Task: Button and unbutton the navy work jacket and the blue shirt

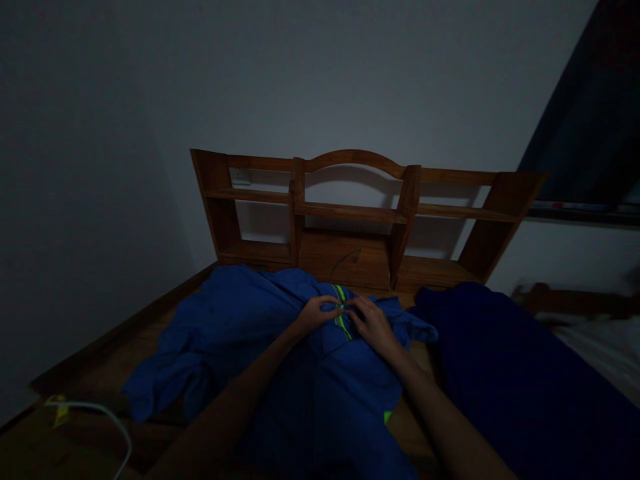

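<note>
A blue work garment [240,313] with bright yellow-green striped trim [345,328] lies crumpled over the wooden desk, its lower part hanging toward me. My left hand [316,315] pinches the cloth at the striped trim, thumb and fingers closed together. Just to its right, my right hand [369,321] grips the same trim from the other side, fingertips nearly touching those of the left. Whatever small part sits between the fingertips is too dark to make out. Another patch of yellow-green [388,417] shows lower on the garment.
A wooden shelf unit [350,212] stands at the back against the wall. Dark blue folded cloth [500,373] lies at the right. A white cable [107,412] with a yellow tag curves at the lower left. A wall socket [240,176] shows behind the left shelf.
</note>
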Demonstrator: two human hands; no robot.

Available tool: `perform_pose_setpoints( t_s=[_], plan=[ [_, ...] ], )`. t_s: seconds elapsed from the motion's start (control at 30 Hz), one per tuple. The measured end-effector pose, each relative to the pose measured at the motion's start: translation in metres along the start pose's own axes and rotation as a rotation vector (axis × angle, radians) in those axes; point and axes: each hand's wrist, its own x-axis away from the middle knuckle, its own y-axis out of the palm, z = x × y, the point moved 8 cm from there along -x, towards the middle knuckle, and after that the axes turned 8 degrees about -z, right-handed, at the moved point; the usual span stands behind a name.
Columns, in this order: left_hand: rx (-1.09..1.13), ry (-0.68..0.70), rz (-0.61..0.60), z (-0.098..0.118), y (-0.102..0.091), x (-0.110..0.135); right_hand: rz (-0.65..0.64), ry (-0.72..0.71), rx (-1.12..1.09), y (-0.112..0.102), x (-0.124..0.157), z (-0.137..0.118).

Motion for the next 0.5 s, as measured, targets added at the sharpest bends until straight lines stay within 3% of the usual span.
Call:
perform_pose_setpoints(
  t_s=[0.1, 0.27, 0.37, 0.5],
  plan=[
    [-0.007, 0.028, 0.027, 0.013, -0.002, 0.003, 0.034, 0.025, 0.047, -0.003, 0.000, 0.000],
    [-0.300, 0.011, 0.157, 0.029, -0.023, 0.015, 0.181, 0.130, 0.273, -0.020, 0.004, 0.014],
    [-0.446, 0.032, 0.119, 0.028, -0.032, 0.014, 0.233, 0.205, 0.446, -0.032, 0.006, 0.020],
    [-0.584, 0.028, 0.053, 0.022, -0.031, -0.001, 0.197, 0.286, 0.588, -0.044, 0.006, 0.022]
  ],
)
